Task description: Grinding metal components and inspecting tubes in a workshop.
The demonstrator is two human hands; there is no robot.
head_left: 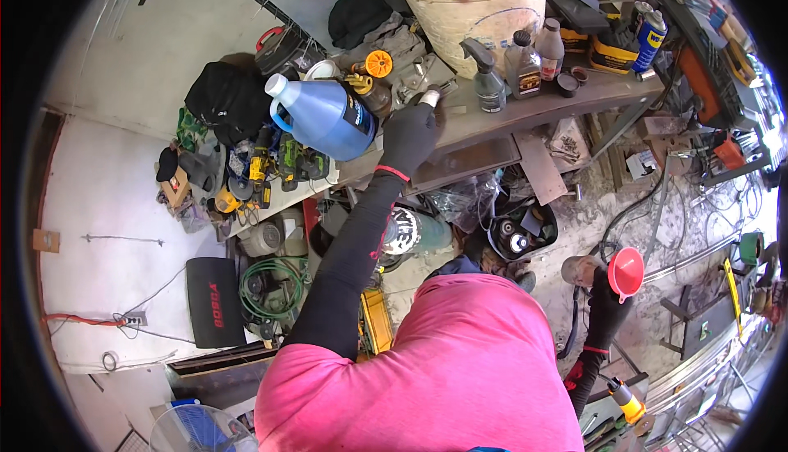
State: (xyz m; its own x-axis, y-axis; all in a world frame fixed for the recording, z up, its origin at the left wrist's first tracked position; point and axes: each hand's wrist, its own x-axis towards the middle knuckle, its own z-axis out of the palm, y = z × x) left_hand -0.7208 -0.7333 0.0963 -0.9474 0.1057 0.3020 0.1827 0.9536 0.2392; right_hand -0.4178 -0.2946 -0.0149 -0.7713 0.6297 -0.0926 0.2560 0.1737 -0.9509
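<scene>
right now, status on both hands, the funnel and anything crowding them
Left hand at the bench, beside the blue jug. Right hand holding red funnel. Spray bottle stands right of left hand.

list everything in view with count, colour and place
Bench: 1, brown, across the top
Jug: 1, blue, bench's left half
Bucket: 1, cream, back of bench
Spray bottle: 1, grey, before the bucket
Bottles: 2, brownish and pale, right of that
Spray can: 1, blue and yellow, bench's right end
Funnel: 1, red, right side
Cylinder: 1, green, under bench
Everything else: too jumbled to count
Shirt: 1, pink, bottom centre
Left hand: 1, black glove, at bench
Right hand: 1, black glove, holding funnel
</scene>
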